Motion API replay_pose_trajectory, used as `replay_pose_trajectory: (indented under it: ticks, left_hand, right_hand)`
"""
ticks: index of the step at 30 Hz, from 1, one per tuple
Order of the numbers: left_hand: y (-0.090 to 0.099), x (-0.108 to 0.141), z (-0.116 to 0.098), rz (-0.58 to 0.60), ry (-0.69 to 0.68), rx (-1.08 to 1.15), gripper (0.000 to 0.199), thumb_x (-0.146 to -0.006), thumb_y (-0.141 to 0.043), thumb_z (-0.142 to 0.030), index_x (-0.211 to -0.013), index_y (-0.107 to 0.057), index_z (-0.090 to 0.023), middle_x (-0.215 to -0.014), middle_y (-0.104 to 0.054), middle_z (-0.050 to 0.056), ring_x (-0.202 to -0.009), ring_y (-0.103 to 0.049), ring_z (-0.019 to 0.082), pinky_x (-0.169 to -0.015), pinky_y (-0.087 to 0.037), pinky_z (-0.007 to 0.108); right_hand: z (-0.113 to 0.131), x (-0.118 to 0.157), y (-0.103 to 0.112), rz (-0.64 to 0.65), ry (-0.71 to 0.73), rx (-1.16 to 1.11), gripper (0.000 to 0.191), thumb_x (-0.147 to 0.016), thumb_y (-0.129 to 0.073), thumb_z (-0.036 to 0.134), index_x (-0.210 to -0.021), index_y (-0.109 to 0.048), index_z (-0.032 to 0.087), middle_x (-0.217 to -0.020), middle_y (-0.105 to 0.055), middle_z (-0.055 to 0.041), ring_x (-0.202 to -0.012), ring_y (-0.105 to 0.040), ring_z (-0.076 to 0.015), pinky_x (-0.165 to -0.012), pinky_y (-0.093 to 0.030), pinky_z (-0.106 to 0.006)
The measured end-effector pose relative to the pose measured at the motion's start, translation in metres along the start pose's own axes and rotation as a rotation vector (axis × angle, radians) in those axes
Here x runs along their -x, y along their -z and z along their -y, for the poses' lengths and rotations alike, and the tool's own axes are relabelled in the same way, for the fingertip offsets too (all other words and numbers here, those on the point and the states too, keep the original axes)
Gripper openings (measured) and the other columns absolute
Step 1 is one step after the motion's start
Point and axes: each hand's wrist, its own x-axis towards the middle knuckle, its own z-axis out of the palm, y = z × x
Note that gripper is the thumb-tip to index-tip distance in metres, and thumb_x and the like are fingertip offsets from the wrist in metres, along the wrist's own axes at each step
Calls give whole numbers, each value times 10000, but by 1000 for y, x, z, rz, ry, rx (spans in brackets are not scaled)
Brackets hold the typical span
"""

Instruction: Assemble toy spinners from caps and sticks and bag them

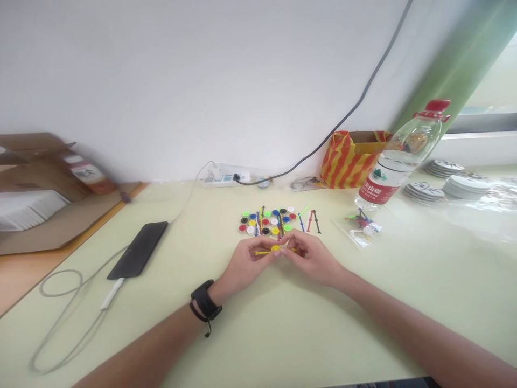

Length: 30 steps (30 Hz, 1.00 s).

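Between my two hands is a yellow arrow spinner, a thin arrow with a round disc at its middle. My left hand pinches it with the fingertips at the disc, and one arrow end sticks out over the palm. My right hand is closed on the same piece from the other side, its fingers partly hiding the other end. Just beyond the fingers lie small round plastic discs in several colours with thin arrows among them. Loose arrows, including a black arrow, lie to the right of these.
A clear bag of coloured pieces lies at right, before a large water bottle. Behind are a striped bag and a power strip. Stacked discs stand far right. A phone with cable and a cardboard box are left.
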Motion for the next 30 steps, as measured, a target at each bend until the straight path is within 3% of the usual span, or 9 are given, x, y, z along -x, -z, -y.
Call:
replay_pose_trajectory:
  ticks: [10,13,17,20,23,25,28,30]
  left_hand:
    - [3,2,-4,-32,-5,-109,207,-831,-793,-355,-914,-776,-166,-905,-782,81,-828,-722,217,-796,-592,339]
    - [2,3,-6,-70,-26,-46,213,-824,-800,-350,-922,-769,-164,-925,-784,83,-860,-727,225,-825,-593,352]
    - [4,2,-6,5,-3,140,197,-877,-751,-348,-942,-762,-163,-1067,-768,101,-1011,-717,247,-928,-572,377]
    - [8,0,-4,33,41,207,187,-869,-764,-324,-967,-768,-165,-1103,-758,102,-1043,-703,239,-962,-551,370]
    - [10,-1,-4,19,52,198,250,-845,-796,-321,-1045,-754,-178,-1026,-755,79,-958,-706,209,-916,-561,351]
    - [10,-2,-4,-8,54,204,287,-845,-797,-337,-1080,-743,-181,-1017,-747,73,-929,-703,199,-896,-568,347]
    - [10,-2,-4,-29,73,208,294,-837,-807,-348,-1062,-746,-170,-1026,-746,79,-943,-700,198,-911,-564,344]
    - [10,-2,-3,-30,88,209,298,-832,-813,-351,-1059,-746,-170,-1027,-748,78,-968,-700,204,-922,-561,342]
  right_hand:
    - [4,1,0,50,-16,-75,255,-950,-614,450,-1048,-594,215,-731,-572,21,-614,-500,-125,-558,-421,-255]
    - [8,0,3,44,-22,-102,264,-960,-597,462,-1051,-604,214,-803,-613,-6,-686,-551,-139,-597,-451,-260]
    - [12,-1,6,27,-31,-160,277,-947,-619,471,-1051,-611,214,-835,-631,-15,-711,-569,-142,-608,-459,-257]
    - [10,-2,6,-26,-24,-181,291,-927,-640,475,-1063,-601,221,-932,-635,-35,-727,-572,-141,-597,-469,-256]
    - [7,-3,7,-182,23,-92,275,-904,-666,459,-1036,-601,227,-1075,-616,-64,-776,-579,-151,-632,-499,-276]
    - [6,-3,8,-236,77,5,226,-913,-655,426,-1006,-623,223,-970,-614,-48,-746,-561,-153,-637,-491,-283]
    - [8,-2,9,-125,115,85,206,-966,-575,398,-1013,-672,222,-751,-577,-10,-663,-526,-151,-593,-450,-276]
    - [8,0,6,-67,113,69,260,-988,-535,400,-1143,-656,231,-734,-569,0,-655,-525,-150,-587,-444,-271]
